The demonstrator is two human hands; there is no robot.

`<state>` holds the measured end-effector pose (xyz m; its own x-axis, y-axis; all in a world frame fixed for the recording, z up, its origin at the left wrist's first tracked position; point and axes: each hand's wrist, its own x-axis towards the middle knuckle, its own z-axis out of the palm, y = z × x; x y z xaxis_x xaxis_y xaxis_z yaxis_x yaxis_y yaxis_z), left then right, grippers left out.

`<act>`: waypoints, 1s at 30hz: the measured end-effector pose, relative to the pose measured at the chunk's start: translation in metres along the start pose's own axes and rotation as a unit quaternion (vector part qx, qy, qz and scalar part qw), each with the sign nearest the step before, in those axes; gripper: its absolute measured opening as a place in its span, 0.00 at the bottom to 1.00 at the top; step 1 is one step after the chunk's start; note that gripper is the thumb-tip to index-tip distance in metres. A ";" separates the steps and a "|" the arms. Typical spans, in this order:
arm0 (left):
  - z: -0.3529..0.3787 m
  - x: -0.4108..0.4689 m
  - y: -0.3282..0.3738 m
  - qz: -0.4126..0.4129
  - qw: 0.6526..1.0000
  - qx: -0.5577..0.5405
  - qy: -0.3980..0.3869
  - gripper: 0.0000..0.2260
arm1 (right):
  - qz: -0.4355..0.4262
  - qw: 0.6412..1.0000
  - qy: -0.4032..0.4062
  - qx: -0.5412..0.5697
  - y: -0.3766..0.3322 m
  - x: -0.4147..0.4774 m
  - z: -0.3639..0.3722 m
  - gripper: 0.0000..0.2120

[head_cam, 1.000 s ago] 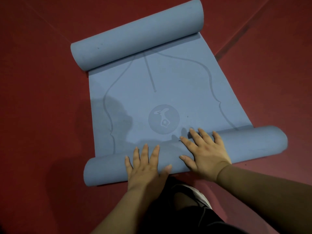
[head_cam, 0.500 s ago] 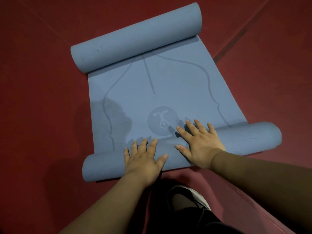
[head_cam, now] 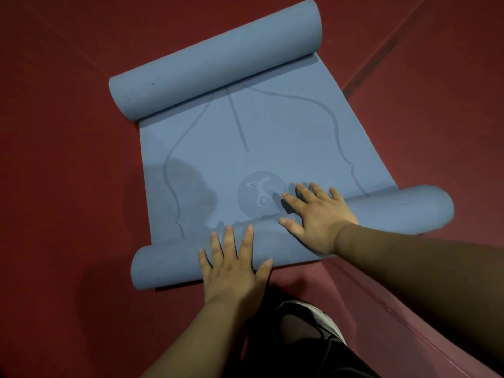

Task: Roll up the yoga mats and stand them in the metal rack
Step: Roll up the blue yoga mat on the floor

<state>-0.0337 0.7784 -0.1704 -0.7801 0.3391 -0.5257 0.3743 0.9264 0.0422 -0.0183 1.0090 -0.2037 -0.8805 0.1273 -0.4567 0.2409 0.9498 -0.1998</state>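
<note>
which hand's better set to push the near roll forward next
Probably the left hand: its palm sits behind the near roll, while the right hand reaches past it onto the flat mat.

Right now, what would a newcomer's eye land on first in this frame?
A blue yoga mat lies on the red floor, rolled at both its far and near ends. The left hand and right hand rest flat on the near roll, by the round logo.
</note>
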 end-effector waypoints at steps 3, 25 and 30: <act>0.000 0.005 -0.003 0.002 1.000 -0.007 -0.021 0.37 | -0.002 1.000 -0.003 0.003 0.000 -0.002 0.003 0.39; -0.041 0.053 -0.006 0.009 0.998 0.003 -0.061 0.34 | 0.046 0.998 0.041 -0.034 -0.008 -0.040 0.010 0.38; -0.037 0.042 -0.006 -0.016 1.000 0.000 0.024 0.33 | 0.045 0.998 0.043 -0.022 -0.005 -0.021 -0.003 0.39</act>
<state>-0.0872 0.7935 -0.1609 -0.8148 0.3174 -0.4852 0.3496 0.9366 0.0256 -0.0022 1.0021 -0.1903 -0.8880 0.2357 -0.3948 0.3052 0.9444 -0.1226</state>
